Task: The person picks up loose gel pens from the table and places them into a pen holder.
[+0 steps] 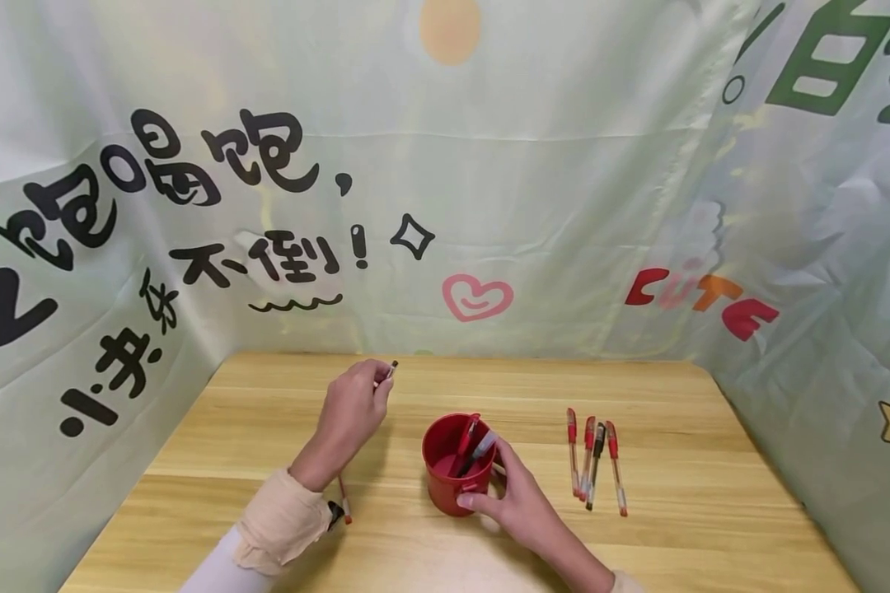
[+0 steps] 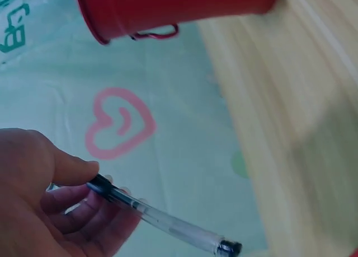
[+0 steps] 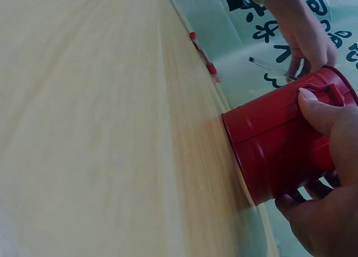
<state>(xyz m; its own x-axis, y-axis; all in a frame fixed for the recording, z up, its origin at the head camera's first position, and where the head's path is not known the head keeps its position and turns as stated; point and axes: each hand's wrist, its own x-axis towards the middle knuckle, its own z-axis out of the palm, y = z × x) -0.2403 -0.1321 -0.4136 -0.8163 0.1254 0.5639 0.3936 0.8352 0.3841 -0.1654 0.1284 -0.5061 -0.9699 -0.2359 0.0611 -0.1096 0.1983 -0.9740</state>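
Note:
My left hand [image 1: 354, 408] is raised over the table, left of a small red bucket [image 1: 443, 490]. It pinches a black gel pen [image 2: 174, 224] with a clear barrel between thumb and fingers. The right hand [image 1: 522, 502] grips the bucket's right side, its thumb by the small handle loop [image 3: 319, 89]. The bucket stands upright on the table. Inside it lean a red pen [image 1: 466, 438] and a dark-tipped pen [image 1: 479, 451]. Below the left wrist, another red pen [image 1: 345, 502] lies on the table, partly hidden by the arm.
Right of the bucket lie several pens side by side: red-capped ones such as this red pen [image 1: 616, 461], and a black-capped pen [image 1: 597, 461]. The wooden table [image 1: 682, 412] is bounded at the back and sides by a printed cloth [image 1: 564, 206].

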